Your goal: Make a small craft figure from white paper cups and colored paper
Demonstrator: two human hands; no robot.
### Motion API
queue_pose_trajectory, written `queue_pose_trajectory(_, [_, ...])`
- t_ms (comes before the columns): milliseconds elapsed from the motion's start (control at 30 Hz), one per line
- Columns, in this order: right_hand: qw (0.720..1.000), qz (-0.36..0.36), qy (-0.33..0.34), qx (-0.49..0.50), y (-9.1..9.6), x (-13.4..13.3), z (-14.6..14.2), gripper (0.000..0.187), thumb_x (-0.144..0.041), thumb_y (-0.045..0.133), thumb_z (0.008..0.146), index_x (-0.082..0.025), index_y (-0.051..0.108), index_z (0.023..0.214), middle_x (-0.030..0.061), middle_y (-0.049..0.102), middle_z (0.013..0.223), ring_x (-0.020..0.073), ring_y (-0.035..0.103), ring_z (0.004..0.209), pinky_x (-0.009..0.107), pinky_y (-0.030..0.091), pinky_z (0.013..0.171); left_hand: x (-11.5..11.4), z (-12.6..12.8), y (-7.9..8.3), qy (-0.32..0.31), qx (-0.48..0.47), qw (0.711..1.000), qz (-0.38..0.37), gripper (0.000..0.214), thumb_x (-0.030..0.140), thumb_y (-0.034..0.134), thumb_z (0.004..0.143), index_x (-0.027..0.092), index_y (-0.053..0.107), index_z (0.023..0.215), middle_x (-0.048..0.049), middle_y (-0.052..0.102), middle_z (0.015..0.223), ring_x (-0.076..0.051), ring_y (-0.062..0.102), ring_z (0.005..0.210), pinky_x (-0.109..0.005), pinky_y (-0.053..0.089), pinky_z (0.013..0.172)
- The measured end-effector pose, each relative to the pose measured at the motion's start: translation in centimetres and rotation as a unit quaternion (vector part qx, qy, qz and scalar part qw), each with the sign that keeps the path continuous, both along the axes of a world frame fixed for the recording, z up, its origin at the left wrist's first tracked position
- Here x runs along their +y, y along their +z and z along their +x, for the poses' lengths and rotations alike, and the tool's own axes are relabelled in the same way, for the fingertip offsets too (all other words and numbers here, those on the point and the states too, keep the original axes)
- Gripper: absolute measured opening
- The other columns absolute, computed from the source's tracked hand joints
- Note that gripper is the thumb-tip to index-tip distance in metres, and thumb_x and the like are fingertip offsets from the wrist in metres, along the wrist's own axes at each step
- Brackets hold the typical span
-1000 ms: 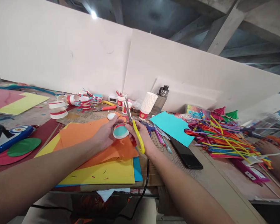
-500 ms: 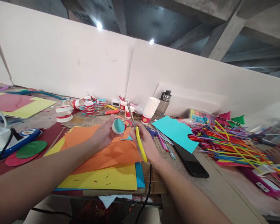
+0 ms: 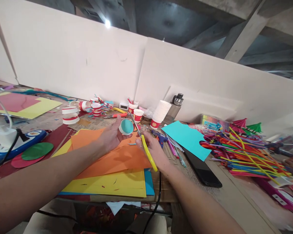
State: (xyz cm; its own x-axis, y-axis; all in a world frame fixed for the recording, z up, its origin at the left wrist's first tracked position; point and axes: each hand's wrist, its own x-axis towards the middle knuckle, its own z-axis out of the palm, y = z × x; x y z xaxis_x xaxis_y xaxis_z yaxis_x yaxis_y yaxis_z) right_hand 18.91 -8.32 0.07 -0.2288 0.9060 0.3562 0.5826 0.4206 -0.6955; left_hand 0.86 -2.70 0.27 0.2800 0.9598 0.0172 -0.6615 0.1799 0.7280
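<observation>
My left hand (image 3: 110, 137) is closed around a short cut-down paper cup (image 3: 123, 130), whose turquoise inside faces me. In my right hand (image 3: 153, 148) is a pair of scissors (image 3: 148, 152) with yellow handles, its blades pointing up and away, just right of the cup. The blades look close together and apart from the cup. A small turquoise paper scrap (image 3: 132, 144) shows between my hands. Below them, orange paper sheets (image 3: 127, 162) lie over yellow sheets (image 3: 107, 187). My right fingers are partly hidden by the scissor handle.
A stack of paper cups (image 3: 161, 112) and a grey bottle (image 3: 174, 107) stand at the back. To the right lie turquoise paper (image 3: 185, 136), a black phone (image 3: 203, 170) and pipe cleaners (image 3: 246, 156). A power strip (image 3: 21, 144) and green paper disc (image 3: 37, 151) are left.
The view has shifted slightly. The cup in my left hand has turned a little, showing more of its turquoise inside. The scissors remain in my right hand.
</observation>
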Motion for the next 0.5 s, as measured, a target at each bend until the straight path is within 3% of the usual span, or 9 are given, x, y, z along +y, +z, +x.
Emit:
queue_pose_trajectory(167, [0.994, 0.0, -0.013, 0.112, -0.3, 0.3, -0.1, 0.031, -0.045, 0.062, 0.088, -0.021, 0.06, 0.108, 0.0024, 0.061, 0.094, 0.0181, 0.055, 0.085, 0.03, 0.044, 0.076, -0.2, 0.0, -0.3, -0.013, 0.043, 0.996, 0.083, 0.035, 0.047, 0.073, 0.082, 0.013, 0.07, 0.084, -0.0055, 0.071, 0.083, -0.015, 0.065, 0.073, -0.029, 0.056, 0.068])
queue_pose_trajectory(333, [0.969, -0.029, -0.021, 0.246, -0.1, 0.2, -0.8, 0.047, -0.039, 0.076, 0.075, -0.024, 0.053, 0.113, 0.0017, 0.064, 0.094, 0.0176, 0.06, 0.083, 0.03, 0.05, 0.075, -0.5, 0.1, -0.7, 0.017, 0.16, 0.971, 0.177, 0.032, 0.04, 0.083, 0.07, 0.016, 0.068, 0.084, -0.0004, 0.067, 0.081, -0.013, 0.061, 0.075, -0.028, 0.051, 0.073])
queue_pose_trajectory(500, [0.953, -0.04, 0.005, 0.299, 0.1, 0.1, -1.4, 0.053, -0.038, 0.083, 0.066, -0.025, 0.052, 0.107, 0.0019, 0.067, 0.093, 0.0188, 0.064, 0.083, 0.031, 0.054, 0.072, -1.1, 0.4, -0.4, -0.005, 0.232, 0.952, 0.201, 0.036, 0.031, 0.088, 0.058, 0.016, 0.067, 0.084, -0.0014, 0.069, 0.086, -0.017, 0.062, 0.082, -0.03, 0.049, 0.078])
